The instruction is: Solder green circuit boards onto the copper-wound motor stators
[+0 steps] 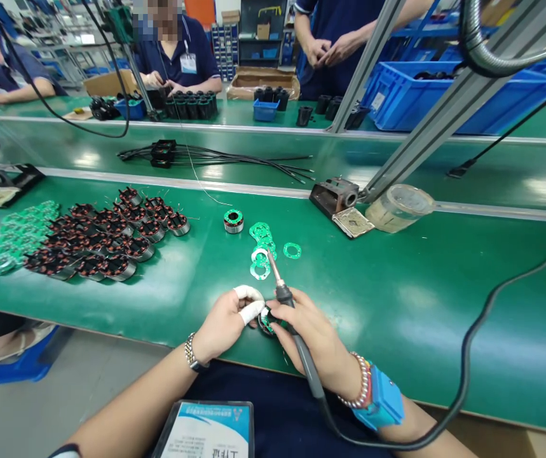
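My left hand (pixel 229 318), with white covers on two fingers, is closed on the left side of a motor stator (pixel 266 322) near the table's front edge. A green ring board lies on that stator. My right hand (pixel 313 337) holds a soldering iron (pixel 301 346), its tip pointing up and away, while its fingers touch the stator's right side. Beyond the hands lie loose green ring boards (pixel 263 238), one of them apart (pixel 292 250). A stator topped with a green board (pixel 233 221) stands behind them.
Many wound stators (pixel 105 238) and a heap of green boards (pixel 27 232) cover the left. An iron holder (pixel 334 196), a sponge (pixel 353 222) and a tape roll (pixel 400 208) sit back right. The iron's cable (pixel 466 356) curves along the right. People work across the table.
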`<state>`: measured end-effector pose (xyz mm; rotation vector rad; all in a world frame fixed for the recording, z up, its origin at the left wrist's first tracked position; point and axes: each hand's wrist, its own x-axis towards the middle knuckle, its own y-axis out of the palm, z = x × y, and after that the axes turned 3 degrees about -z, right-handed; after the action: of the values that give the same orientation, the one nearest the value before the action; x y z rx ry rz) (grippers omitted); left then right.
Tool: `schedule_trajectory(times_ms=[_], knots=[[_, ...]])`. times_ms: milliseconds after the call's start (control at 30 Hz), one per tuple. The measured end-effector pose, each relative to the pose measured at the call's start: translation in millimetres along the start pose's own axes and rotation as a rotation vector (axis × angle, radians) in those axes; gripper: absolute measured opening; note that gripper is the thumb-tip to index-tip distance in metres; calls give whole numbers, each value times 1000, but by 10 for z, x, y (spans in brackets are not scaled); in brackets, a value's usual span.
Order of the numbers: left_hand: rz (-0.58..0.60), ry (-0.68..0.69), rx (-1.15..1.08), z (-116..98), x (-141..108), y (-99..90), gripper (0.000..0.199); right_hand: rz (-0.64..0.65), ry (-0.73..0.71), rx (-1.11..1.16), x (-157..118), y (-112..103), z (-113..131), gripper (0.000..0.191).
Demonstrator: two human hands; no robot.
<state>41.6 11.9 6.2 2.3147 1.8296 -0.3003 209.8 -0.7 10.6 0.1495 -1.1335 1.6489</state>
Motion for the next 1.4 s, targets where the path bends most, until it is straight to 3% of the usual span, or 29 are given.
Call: schedule_trajectory(times_ms=[300, 567, 933, 1300, 1400], knots=[[163, -61, -8, 51, 60, -82, 20, -132, 211, 124, -124, -229, 119, 19], [170, -75, -21, 20, 48, -84, 20, -99, 178, 166, -120, -440, 177, 23], [160, -83, -1, 4, 40, -81, 17, -56, 245, 196, -99, -417, 195, 20], [155, -69, -8, 10, 41, -78, 16, -93, 207, 200, -97, -443, 151, 23], [153, -73, -17, 17, 53, -68, 18, -45, 184, 157, -72, -371, 78, 21]])
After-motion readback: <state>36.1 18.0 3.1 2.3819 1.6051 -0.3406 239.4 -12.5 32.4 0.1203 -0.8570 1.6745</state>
